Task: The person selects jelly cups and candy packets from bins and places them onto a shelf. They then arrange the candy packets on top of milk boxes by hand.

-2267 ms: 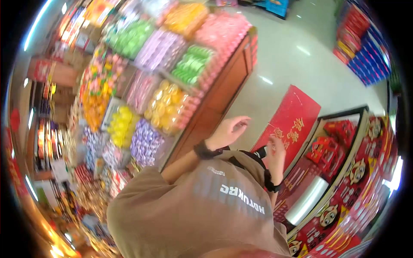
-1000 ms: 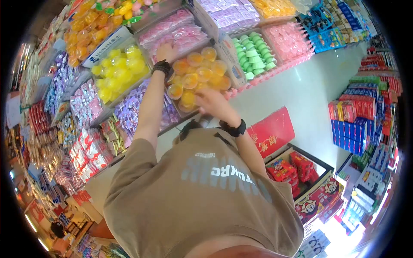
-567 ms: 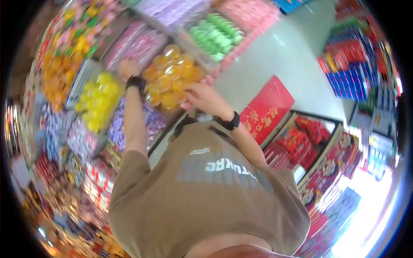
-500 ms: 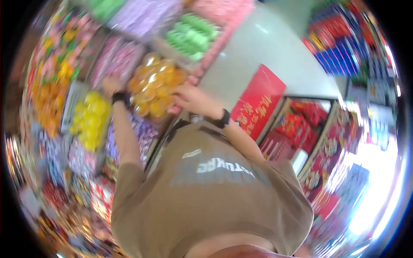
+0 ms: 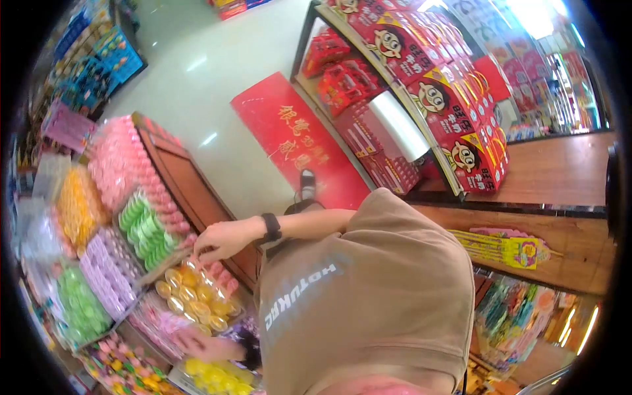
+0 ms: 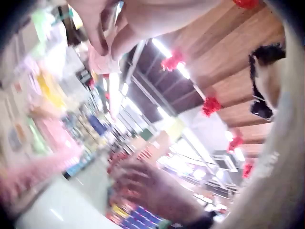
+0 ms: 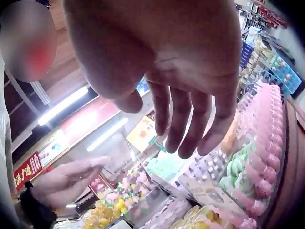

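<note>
In the head view the left hand (image 5: 209, 346), blurred, is over pink packets (image 5: 155, 320), beside yellow wrapped items (image 5: 217, 378); contact cannot be told. Its fingers reach forward in the right wrist view, with no item visible in that hand (image 7: 66, 183). The left wrist view has a pale pink patch (image 6: 104, 64) behind its fingertips. My right hand (image 5: 227, 239) is near the counter edge, beside orange-yellow cups (image 5: 191, 297) and green items (image 5: 146, 230). Seen from the right wrist, the fingers of this hand (image 7: 186, 81) hang loosely bent and hold nothing.
A wooden counter side (image 5: 191, 191) runs along the candy display. Beyond are a red mat (image 5: 280, 118) with a foot on it, pale floor (image 5: 197, 85), and a shelf of red cartons (image 5: 431, 95). A wooden ledge (image 5: 553, 171) stands at right.
The head view has swung round, with the candy display now at lower left. My right hand has moved away from the orange-yellow cups toward the counter edge. The left hand stays around the pink packets.
</note>
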Demonstrator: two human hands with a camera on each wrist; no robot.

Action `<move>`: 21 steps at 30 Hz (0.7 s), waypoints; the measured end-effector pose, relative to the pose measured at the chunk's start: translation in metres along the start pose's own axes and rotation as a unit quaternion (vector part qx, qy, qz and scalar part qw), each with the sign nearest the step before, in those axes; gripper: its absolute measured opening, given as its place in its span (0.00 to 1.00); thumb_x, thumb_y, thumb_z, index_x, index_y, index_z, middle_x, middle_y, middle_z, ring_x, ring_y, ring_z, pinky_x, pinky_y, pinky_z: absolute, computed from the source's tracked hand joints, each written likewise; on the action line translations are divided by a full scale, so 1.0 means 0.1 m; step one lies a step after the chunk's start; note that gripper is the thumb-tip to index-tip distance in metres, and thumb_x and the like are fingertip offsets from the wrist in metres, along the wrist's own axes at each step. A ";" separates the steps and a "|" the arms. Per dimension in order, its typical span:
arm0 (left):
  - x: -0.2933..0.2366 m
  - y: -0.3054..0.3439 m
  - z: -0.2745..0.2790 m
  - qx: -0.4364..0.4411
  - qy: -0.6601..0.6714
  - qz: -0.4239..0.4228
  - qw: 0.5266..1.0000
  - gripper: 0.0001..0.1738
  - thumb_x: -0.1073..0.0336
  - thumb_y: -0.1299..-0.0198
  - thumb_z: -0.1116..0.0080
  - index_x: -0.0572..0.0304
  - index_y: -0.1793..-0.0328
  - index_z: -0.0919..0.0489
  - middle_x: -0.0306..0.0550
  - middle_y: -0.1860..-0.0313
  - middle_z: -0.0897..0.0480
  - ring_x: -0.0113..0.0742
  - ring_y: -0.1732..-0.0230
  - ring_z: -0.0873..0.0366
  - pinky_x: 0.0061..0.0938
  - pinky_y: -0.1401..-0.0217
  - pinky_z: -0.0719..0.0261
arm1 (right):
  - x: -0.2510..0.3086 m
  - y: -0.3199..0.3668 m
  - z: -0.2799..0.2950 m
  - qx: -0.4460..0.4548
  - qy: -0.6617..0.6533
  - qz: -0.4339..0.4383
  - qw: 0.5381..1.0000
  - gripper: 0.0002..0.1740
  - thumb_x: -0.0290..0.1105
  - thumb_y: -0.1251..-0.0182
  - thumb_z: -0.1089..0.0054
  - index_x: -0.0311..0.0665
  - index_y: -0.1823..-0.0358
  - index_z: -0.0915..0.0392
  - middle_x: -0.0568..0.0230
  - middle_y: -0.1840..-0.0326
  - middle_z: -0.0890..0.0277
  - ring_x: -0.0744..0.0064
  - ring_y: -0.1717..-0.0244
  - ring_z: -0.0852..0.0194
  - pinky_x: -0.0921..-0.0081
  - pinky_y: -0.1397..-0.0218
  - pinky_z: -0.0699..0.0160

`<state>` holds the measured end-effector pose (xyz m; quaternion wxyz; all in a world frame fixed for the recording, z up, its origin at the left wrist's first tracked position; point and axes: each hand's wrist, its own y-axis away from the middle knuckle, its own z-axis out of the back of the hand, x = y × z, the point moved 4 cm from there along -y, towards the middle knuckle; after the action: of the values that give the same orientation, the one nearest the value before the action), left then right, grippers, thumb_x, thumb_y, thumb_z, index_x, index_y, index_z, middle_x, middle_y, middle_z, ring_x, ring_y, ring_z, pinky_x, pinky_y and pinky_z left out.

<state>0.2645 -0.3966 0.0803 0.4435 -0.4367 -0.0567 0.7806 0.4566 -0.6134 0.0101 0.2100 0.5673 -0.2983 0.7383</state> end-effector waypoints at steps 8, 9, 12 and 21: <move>-1.41 0.65 -1.32 0.373 0.230 -0.084 0.895 0.13 0.83 0.40 0.35 0.76 0.48 0.15 0.58 0.30 0.25 0.50 0.33 0.23 0.38 0.37 0.19 | 0.16 0.79 0.98 -0.052 -0.057 -0.004 0.997 0.14 0.35 0.26 0.40 0.31 0.48 0.19 0.54 0.60 0.13 0.64 0.60 0.15 0.68 0.54 0.18; -1.55 0.62 -1.47 0.409 0.237 -0.073 0.878 0.13 0.84 0.40 0.36 0.76 0.48 0.15 0.58 0.30 0.25 0.49 0.33 0.23 0.37 0.37 0.18 | 0.08 0.93 1.11 -0.064 -0.067 -0.039 0.995 0.15 0.34 0.28 0.38 0.31 0.48 0.20 0.55 0.58 0.13 0.66 0.58 0.15 0.69 0.52 0.18; -2.13 0.64 -1.99 0.495 0.284 -0.017 0.821 0.14 0.83 0.41 0.33 0.76 0.48 0.17 0.55 0.36 0.21 0.46 0.39 0.19 0.35 0.38 0.17 | 0.03 1.40 1.64 -0.224 -0.097 -0.040 0.969 0.16 0.34 0.33 0.35 0.33 0.48 0.19 0.55 0.57 0.14 0.67 0.58 0.17 0.68 0.52 0.18; -4.05 1.42 -3.77 0.688 0.296 -0.177 0.639 0.15 0.77 0.32 0.36 0.73 0.40 0.18 0.48 0.49 0.13 0.30 0.48 0.15 0.24 0.43 0.18 | 0.13 3.24 3.08 -0.620 -0.113 -0.010 0.776 0.23 0.30 0.31 0.33 0.33 0.37 0.26 0.59 0.45 0.19 0.72 0.42 0.21 0.70 0.39 0.20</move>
<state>0.5398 -0.8951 0.0379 0.7387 -0.1945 0.5547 0.3299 0.4625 -1.0609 0.0120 0.4889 0.3966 -0.7071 0.3220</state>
